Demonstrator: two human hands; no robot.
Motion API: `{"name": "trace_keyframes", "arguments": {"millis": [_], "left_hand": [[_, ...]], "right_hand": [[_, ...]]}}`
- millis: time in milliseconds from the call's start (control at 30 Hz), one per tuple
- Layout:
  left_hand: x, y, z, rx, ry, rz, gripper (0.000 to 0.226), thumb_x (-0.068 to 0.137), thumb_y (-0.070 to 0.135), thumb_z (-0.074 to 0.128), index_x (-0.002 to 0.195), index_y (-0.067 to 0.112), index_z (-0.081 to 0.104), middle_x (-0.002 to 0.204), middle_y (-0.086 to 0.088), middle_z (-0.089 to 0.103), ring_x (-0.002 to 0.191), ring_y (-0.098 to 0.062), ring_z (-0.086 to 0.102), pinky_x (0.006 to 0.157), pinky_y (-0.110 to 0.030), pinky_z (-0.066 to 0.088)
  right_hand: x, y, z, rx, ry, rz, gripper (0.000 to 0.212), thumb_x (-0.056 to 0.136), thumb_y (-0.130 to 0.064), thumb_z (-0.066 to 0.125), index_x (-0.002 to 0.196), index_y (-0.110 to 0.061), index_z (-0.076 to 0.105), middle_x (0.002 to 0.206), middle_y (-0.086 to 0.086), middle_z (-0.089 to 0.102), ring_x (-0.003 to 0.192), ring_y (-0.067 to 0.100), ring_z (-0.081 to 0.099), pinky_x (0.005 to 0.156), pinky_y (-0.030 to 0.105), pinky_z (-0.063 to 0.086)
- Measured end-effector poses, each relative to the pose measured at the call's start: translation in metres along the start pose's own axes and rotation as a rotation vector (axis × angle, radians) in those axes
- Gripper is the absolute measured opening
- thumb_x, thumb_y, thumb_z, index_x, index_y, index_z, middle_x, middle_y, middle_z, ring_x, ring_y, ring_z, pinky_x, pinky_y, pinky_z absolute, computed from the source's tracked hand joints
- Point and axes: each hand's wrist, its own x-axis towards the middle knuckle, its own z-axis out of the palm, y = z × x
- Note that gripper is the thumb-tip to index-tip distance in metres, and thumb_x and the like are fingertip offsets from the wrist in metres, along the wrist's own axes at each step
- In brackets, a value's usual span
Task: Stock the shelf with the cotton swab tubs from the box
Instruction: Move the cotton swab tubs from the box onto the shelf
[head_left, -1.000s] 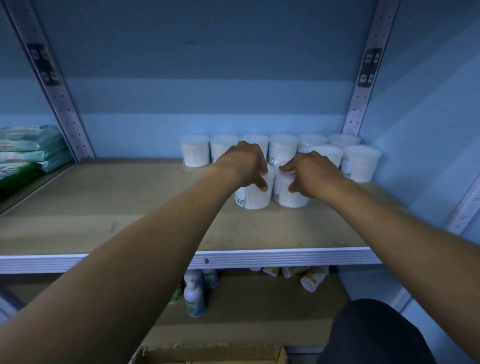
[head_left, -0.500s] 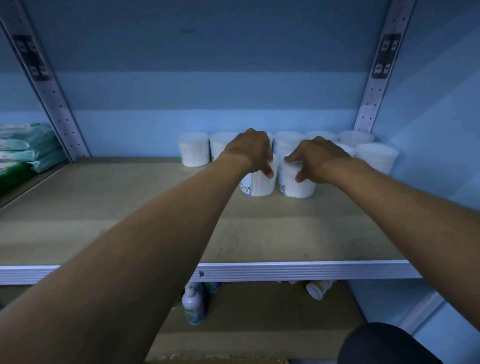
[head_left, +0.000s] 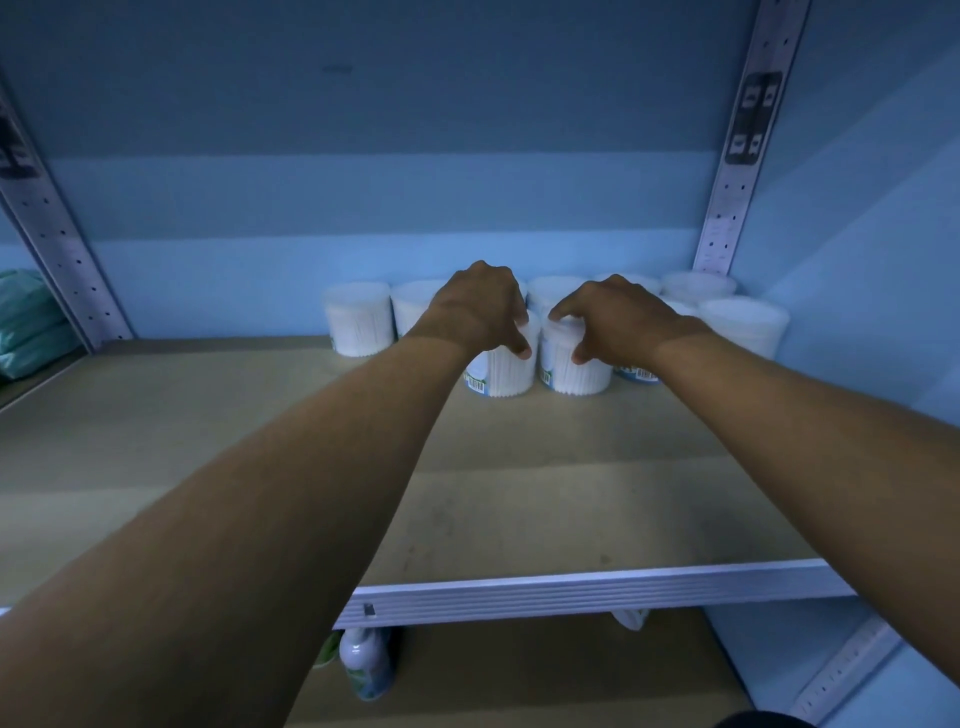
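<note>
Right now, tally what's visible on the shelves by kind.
Cotton swab tubs: 9 visible; left hand and right hand may hide more
Bottle on lower shelf: 1
Green pack stack: 1
Total: 11

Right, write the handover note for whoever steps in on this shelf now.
Left hand: grips the top of the left front tub, which stands on the shelf.
Right hand: grips the right front tub beside it.
Done: a row of tubs lines the back wall, with more in the right corner.
Left: let go of both front tubs, fetch more from the box (out of view) and fill the bare front of the shelf.
</note>
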Motion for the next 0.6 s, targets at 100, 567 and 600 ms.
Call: {"name": "trace_keyframes", "arguments": {"millis": [100, 567, 600], "left_hand": [[0.006, -0.001, 0.003, 0.005, 0.004, 0.005, 0.049, 0.064, 0.044, 0.091, 0.106, 0.024, 0.076, 0.108, -0.001, 0.071, 0.097, -0.022, 0.066, 0.088, -0.035, 0.055], [0.015, -0.001, 0.003, 0.031, -0.004, 0.004, 0.051, 0.066, 0.046, 0.089, 0.108, 0.023, 0.075, 0.111, -0.002, 0.070, 0.098, -0.024, 0.064, 0.088, -0.037, 0.056], [0.014, -0.001, 0.004, 0.031, 0.001, 0.004, 0.051, 0.066, 0.047, 0.089, 0.108, 0.023, 0.075, 0.110, -0.002, 0.071, 0.098, -0.024, 0.064, 0.088, -0.037, 0.056]], "right_hand": [[0.005, 0.003, 0.001, -0.008, 0.005, -0.014, 0.066, 0.079, -0.019, 0.084, 0.138, -0.031, 0.059, 0.143, 0.003, 0.056, 0.127, 0.027, 0.051, 0.098, 0.037, 0.044], [0.008, 0.004, -0.001, -0.029, 0.017, -0.021, 0.064, 0.081, -0.019, 0.083, 0.139, -0.030, 0.058, 0.143, 0.004, 0.056, 0.128, 0.027, 0.050, 0.099, 0.037, 0.045], [0.007, 0.004, 0.000, -0.032, 0.018, -0.023, 0.064, 0.081, -0.019, 0.082, 0.139, -0.030, 0.058, 0.144, 0.003, 0.056, 0.128, 0.027, 0.050, 0.099, 0.037, 0.044]]}}
